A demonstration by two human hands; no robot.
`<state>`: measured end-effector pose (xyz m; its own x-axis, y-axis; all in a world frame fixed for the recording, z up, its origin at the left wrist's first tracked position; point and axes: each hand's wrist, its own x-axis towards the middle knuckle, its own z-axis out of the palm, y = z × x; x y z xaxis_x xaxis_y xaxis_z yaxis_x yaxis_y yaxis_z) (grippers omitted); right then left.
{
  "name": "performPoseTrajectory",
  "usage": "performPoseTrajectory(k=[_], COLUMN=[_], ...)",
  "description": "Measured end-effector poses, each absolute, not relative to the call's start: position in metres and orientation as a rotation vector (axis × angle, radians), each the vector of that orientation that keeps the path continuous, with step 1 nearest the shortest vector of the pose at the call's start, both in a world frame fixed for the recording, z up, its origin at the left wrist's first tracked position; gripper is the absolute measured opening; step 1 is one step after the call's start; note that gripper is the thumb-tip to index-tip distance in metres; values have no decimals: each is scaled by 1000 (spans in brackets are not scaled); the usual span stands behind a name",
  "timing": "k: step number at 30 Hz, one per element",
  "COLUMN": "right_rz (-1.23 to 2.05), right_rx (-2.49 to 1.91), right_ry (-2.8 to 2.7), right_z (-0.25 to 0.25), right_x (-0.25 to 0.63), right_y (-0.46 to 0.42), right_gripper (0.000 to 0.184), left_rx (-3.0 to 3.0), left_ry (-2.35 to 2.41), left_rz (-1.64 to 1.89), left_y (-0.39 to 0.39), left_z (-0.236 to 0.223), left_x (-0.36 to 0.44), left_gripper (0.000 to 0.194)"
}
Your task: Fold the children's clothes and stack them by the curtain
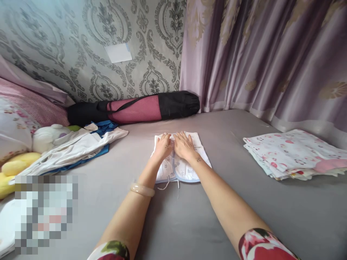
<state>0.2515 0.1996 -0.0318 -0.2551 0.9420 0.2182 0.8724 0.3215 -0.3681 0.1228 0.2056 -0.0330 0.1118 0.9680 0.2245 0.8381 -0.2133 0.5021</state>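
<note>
A small white printed baby garment (187,172) with light blue edging lies folded flat on the grey bed sheet (184,224). Two thin white tie strings hang from its near edge. My left hand (163,146) rests palm down on the garment's left part, fingers stretched out. Right beside it, my right hand (184,146) lies flat on the upper middle, its fingers pointing away from me. Both hands press on the cloth without gripping it. A pale bangle sits on my left forearm.
To the right lies a folded stack of printed cloths (292,151). At the left are white and blue clothes (78,144), a white plush toy (48,137) and a yellow one (20,164). A pink and black rolled bag (135,109) lies along the wall; curtains (257,54) hang at the right.
</note>
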Motion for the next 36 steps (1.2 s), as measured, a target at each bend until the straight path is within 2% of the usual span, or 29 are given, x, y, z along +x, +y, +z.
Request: performPoseTrajectory(k=[5, 12, 36], right_rz=[285, 299, 288], right_rx=[-1660, -1707, -1967], right_ry=[-2242, -2247, -2080], right_z=[-47, -48, -52], right_x=[246, 245, 248], right_y=[195, 196, 207], right_gripper=[51, 53, 59], left_rx=[2273, 2241, 2073], left_ry=[1933, 2031, 2234], left_rz=[474, 357, 322], left_y=[201, 201, 201], left_z=[-52, -54, -55], left_x=[125, 123, 120], left_gripper=[46, 53, 63])
